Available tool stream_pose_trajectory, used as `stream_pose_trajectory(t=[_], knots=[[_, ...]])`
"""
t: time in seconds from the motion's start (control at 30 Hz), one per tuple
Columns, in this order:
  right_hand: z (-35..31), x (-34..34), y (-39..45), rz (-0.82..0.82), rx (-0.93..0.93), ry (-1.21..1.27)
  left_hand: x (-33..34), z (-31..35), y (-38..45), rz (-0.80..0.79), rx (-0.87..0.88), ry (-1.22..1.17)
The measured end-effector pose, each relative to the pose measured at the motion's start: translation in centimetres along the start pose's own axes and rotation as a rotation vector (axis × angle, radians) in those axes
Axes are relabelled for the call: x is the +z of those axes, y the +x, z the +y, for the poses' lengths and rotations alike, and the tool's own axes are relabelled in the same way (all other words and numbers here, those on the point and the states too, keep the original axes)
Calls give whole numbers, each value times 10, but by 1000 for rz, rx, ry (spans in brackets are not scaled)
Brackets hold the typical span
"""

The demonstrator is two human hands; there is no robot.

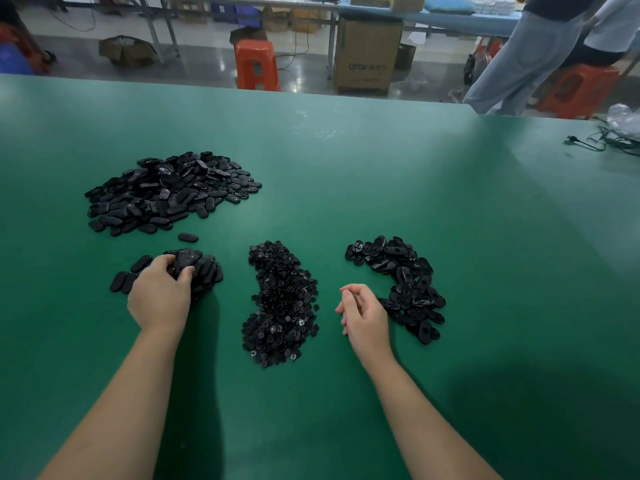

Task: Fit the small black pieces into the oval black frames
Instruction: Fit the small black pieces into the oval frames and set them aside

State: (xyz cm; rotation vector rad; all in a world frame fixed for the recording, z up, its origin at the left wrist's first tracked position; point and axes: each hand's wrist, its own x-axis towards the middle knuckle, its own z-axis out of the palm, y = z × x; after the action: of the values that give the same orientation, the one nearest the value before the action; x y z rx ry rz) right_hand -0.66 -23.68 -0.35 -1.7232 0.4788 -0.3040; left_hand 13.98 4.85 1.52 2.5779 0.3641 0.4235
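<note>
A big heap of oval black frames lies at the back left of the green table. A smaller cluster of oval frames sits nearer, and my left hand grips several of them from above. In the middle lies a pile of small black round pieces. To its right curves a row of oval frames that show a hole or a fitted piece. My right hand hovers between the small pieces and that row, fingers loosely curled, holding nothing that I can see.
The green table stretches far ahead and to the right. Black cables and a clear bag lie at its far right edge. Beyond the table stand orange stools, a cardboard box and two people.
</note>
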Motion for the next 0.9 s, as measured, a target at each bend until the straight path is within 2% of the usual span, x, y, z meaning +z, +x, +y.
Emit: stream_pose_trajectory(t=[0.17,0.3,0.5,0.7,0.9], knots=[[-1,0,0,2,-3,-19,5,18,-14,24,189,-112],[-2,0,0,2,-6,-47,15,37,-35,-96,325,-186],[-1,0,0,1,6,-55,36,46,-62,-267,339,-135],[0,0,1,-3,23,-69,40,37,-67,-270,317,-245],[-3,-7,5,-91,60,-130,40,36,-68,-308,335,-232]])
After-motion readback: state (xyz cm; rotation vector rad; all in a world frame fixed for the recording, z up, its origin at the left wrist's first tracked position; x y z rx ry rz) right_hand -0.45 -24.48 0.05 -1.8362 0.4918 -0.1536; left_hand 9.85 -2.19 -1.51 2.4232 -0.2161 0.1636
